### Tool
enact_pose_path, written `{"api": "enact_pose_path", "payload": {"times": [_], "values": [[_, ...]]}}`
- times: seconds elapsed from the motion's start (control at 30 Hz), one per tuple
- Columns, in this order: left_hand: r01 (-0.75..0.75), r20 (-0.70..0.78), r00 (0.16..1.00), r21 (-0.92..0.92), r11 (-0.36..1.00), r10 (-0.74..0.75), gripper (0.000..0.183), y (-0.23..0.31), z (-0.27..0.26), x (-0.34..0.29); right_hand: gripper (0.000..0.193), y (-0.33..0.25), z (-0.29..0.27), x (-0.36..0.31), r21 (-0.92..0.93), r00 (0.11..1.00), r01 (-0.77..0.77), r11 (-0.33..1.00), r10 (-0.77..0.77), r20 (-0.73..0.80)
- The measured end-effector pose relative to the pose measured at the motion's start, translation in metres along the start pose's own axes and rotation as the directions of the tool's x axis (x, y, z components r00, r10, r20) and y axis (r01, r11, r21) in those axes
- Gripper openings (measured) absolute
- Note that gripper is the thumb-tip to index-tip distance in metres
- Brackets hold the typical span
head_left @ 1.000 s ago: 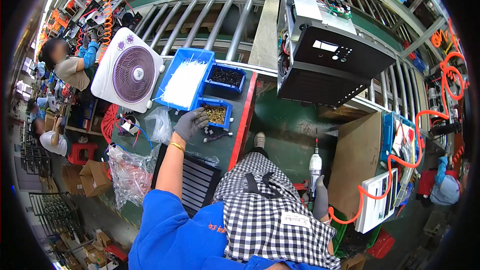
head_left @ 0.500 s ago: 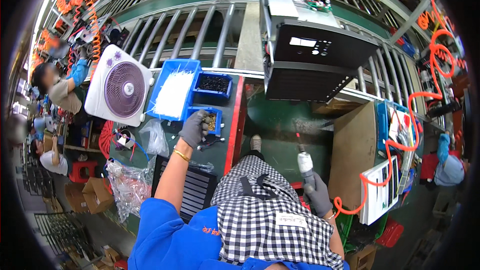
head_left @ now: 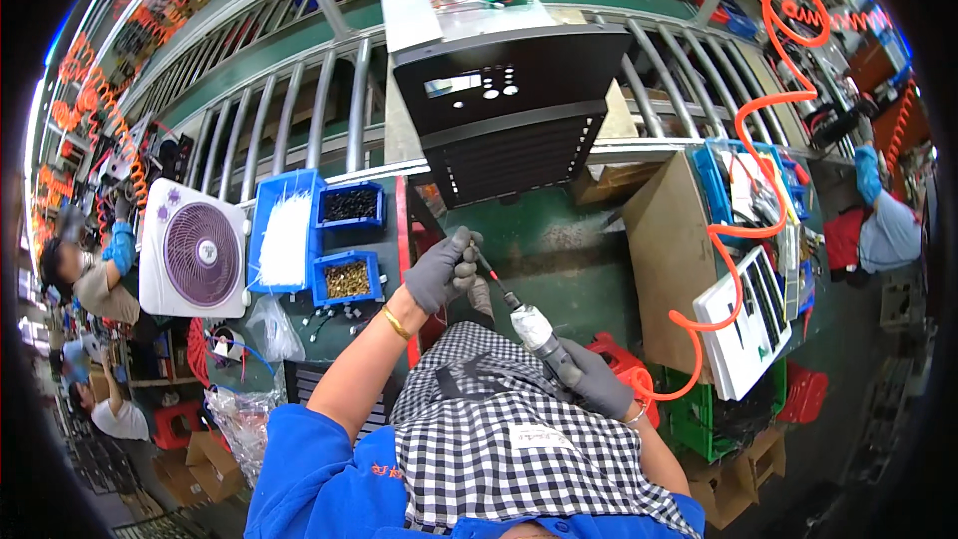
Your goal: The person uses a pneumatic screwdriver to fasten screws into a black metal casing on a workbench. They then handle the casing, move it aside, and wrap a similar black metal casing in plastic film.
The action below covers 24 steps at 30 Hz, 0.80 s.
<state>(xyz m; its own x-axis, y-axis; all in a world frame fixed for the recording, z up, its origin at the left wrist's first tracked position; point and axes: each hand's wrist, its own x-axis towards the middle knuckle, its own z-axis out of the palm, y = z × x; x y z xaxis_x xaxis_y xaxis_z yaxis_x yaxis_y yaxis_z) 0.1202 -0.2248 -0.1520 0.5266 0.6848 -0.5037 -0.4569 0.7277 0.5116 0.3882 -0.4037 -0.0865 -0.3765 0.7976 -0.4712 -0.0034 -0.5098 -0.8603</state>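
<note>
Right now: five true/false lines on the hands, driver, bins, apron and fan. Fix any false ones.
1. The right hand grips the power driver. True.
2. The left hand is by the tip of the bit. True.
3. The apron is plain white. False: it is black-and-white checked.
4. The brass-coloured parts bin sits nearer the person than the black parts bin. True.
5. The fan stands right of both bins. False: it is left of them.
</note>
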Motion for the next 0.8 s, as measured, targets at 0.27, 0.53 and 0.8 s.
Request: {"api": "enact_pose_path", "payload": {"times": [0.27,0.53,0.8], "values": [[0.084,-0.097,0.992,-0.017,0.996,-0.086,0.040,-0.016,0.033,0.016,0.065,0.023,-0.020,-0.010,-0.066,0.989,0.104,0.992,-0.110,-0.097],[0.022,-0.123,0.992,0.132,0.991,-0.006,0.042,-0.035,0.049,0.028,0.064,0.031,-0.037,-0.026,-0.044,0.992,0.096,0.994,-0.099,-0.082],[-0.116,-0.071,0.986,0.380,0.918,0.154,0.039,-0.049,0.068,0.025,0.073,0.051,-0.048,-0.039,-0.074,0.981,0.146,0.987,-0.154,-0.121]]}}
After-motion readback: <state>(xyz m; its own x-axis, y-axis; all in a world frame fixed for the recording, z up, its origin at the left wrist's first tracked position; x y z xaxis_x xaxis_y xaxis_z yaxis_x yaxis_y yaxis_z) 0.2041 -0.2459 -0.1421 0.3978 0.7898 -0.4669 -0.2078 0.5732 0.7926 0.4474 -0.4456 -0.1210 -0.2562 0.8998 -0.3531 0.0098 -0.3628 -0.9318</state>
